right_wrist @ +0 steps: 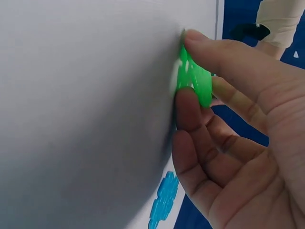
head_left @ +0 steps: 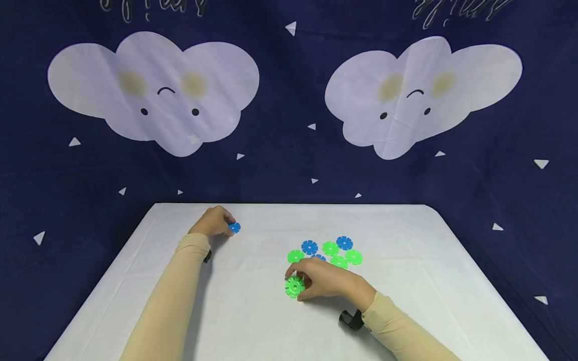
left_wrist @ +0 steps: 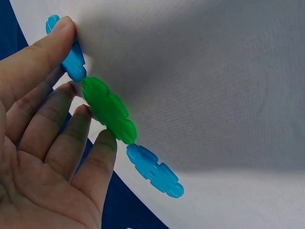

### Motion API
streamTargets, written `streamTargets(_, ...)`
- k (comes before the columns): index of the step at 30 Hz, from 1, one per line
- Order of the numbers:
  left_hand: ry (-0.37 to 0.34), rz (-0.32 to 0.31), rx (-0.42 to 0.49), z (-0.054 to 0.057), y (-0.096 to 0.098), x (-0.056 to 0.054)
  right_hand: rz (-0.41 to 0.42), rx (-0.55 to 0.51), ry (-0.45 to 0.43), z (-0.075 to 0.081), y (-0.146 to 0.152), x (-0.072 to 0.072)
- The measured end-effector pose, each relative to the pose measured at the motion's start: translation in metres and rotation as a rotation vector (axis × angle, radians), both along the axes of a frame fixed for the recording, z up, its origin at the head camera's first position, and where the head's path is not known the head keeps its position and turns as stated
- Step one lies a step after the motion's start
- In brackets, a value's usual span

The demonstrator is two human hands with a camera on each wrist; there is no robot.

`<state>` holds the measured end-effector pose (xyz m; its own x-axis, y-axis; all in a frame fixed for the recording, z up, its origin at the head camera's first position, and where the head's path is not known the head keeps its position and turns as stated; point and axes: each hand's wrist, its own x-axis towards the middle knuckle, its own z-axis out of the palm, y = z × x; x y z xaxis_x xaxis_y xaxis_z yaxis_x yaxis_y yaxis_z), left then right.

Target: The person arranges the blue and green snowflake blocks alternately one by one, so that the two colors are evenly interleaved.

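At the table's far left, my left hand (head_left: 217,221) pinches a blue interlocking disc (head_left: 235,227), a flat toy piece with a notched rim. In the left wrist view, the thumb lies on this disc, and a green interlocking disc (left_wrist: 108,109) shows beside the fingertips with a second blue disc (left_wrist: 155,171) below; the hand hides both from the head view. My right hand (head_left: 322,277) holds green interlocking discs (head_left: 295,287) between thumb and fingers, near the middle of the table. In the right wrist view they appear as two layers face to face.
Behind the right hand lie loose discs: several green ones (head_left: 353,257) and a few blue ones (head_left: 344,243), one partly covered by the hand. A white cloth covers the table (head_left: 253,311). A dark blue curtain (head_left: 289,165) with clouds hangs behind its far edge.
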<state>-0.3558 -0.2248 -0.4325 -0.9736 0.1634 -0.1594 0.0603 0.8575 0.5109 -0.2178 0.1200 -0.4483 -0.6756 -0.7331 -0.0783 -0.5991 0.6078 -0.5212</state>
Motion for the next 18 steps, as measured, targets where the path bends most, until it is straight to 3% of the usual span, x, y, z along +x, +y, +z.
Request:
streamTargets(6,-0.014,0.006,0.004,-0.0049,-0.0026,-0.0029,0.005,0.005,-0.034,0.0003,0.0016,0.0008)
streamTargets(18,0.013,-0.026,-0.002,-0.0036,-0.0028,-0.0053,0.006,0.040,0.007,0.0022,-0.0033,-0.0086)
